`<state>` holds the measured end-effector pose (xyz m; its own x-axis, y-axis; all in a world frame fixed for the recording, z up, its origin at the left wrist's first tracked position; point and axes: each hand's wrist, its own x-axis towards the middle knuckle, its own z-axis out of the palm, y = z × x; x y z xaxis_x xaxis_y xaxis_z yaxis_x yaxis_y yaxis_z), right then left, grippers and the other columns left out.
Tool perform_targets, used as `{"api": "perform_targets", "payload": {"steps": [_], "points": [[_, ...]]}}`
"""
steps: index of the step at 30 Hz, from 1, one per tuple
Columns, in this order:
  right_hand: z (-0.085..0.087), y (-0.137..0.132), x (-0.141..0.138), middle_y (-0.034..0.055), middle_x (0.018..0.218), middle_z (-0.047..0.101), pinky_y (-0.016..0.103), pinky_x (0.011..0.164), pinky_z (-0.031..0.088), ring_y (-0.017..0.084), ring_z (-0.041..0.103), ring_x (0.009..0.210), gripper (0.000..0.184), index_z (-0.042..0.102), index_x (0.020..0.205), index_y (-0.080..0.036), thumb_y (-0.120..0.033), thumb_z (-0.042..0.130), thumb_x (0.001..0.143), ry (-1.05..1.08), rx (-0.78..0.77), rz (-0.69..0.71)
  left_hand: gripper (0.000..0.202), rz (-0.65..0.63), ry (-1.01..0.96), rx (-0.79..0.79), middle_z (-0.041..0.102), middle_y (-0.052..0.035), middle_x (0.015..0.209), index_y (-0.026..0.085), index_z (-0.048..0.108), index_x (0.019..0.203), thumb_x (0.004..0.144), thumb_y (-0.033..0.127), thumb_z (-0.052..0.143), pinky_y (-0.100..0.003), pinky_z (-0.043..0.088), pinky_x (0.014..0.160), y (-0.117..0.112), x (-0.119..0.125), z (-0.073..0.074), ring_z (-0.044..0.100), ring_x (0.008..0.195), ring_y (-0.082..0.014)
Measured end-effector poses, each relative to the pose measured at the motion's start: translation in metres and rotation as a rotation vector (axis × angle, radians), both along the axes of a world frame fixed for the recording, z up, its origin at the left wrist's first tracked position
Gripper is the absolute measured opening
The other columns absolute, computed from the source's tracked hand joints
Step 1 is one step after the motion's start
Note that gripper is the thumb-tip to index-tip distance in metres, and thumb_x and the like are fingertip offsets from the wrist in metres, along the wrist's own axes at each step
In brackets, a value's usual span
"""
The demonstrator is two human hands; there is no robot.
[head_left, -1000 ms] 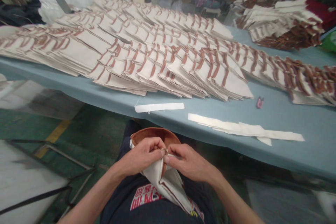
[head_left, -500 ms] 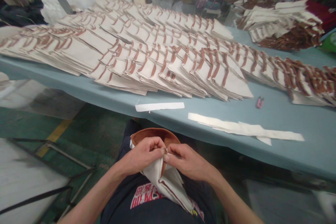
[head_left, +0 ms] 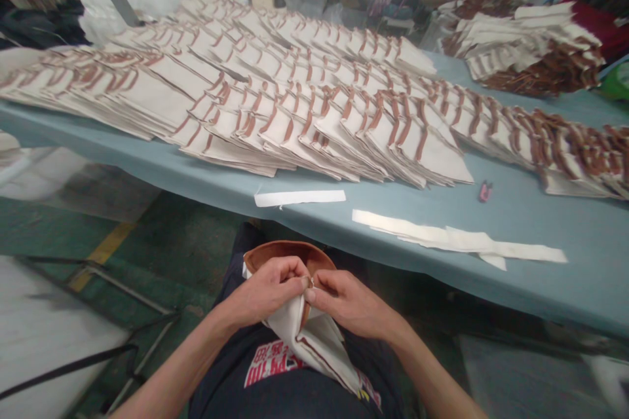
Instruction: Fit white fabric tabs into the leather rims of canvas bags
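Observation:
On my lap lies a cream canvas bag point(head_left: 314, 344) with brown trim and a brown handle loop point(head_left: 287, 251). My left hand point(head_left: 268, 288) and my right hand point(head_left: 348, 304) meet at its upper edge, fingers curled and pinching the fabric between them. The fingertips of both hands touch at one spot on the seam. The bag hangs down over my dark printed shirt.
A blue-covered table point(head_left: 540, 222) stands in front of me, spread with several overlapping rows of cream bags with brown straps point(head_left: 304, 105). White fabric strips point(head_left: 457, 239) and a small pink clipper point(head_left: 485, 190) lie near the front edge. More bag piles point(head_left: 531, 46) are at the back right.

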<state>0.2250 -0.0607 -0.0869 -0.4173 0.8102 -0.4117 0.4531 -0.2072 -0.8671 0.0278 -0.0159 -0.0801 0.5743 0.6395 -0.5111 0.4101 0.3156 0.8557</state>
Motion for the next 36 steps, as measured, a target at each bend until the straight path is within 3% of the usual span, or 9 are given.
{"api": "perform_targets", "payload": {"steps": [13,18,26,36], "points": [[-0.006,-0.008,0.004,-0.0051,0.068,0.043,0.024,0.056,0.028,0.012,0.038,0.064,0.036,0.053,0.073,-0.018,-0.046,0.059,0.096,-0.003,-0.012,-0.011,0.019,0.007,-0.019,-0.009,0.054,0.0026,0.071,0.018,0.057,0.078,0.08,0.036,0.061,-0.021,0.035,0.054,-0.012,0.001,-0.002,0.046,0.065,-0.014],[-0.003,-0.012,0.003,-0.0056,0.068,0.046,0.024,0.058,0.028,0.011,0.04,0.064,0.028,0.057,0.076,-0.018,-0.039,0.063,0.092,0.023,0.069,-0.018,0.025,-0.022,-0.067,-0.009,0.056,0.0011,0.073,0.017,0.057,0.08,0.085,0.041,0.06,-0.022,0.035,0.055,-0.011,-0.002,0.002,0.047,0.064,-0.0133],[0.028,-0.001,0.005,-0.0042,0.07,0.055,0.025,0.062,0.031,0.012,0.048,0.065,0.022,0.059,0.075,-0.018,-0.032,0.069,0.089,-0.064,0.243,0.03,0.029,-0.07,-0.147,0.081,0.053,0.0019,0.075,0.014,0.061,0.085,0.094,0.041,0.058,-0.023,0.035,0.059,-0.006,-0.007,0.024,0.044,0.066,-0.0126],[0.052,0.016,0.012,-0.0009,0.078,0.067,0.025,0.068,0.037,0.014,0.057,0.07,0.019,0.065,0.082,-0.018,-0.033,0.072,0.092,-0.035,0.464,0.096,0.024,-0.09,-0.166,0.234,0.061,0.001,0.078,0.016,0.064,0.084,0.098,0.034,0.056,-0.023,0.042,0.064,0.011,-0.016,0.054,0.052,0.07,-0.0135]]}}
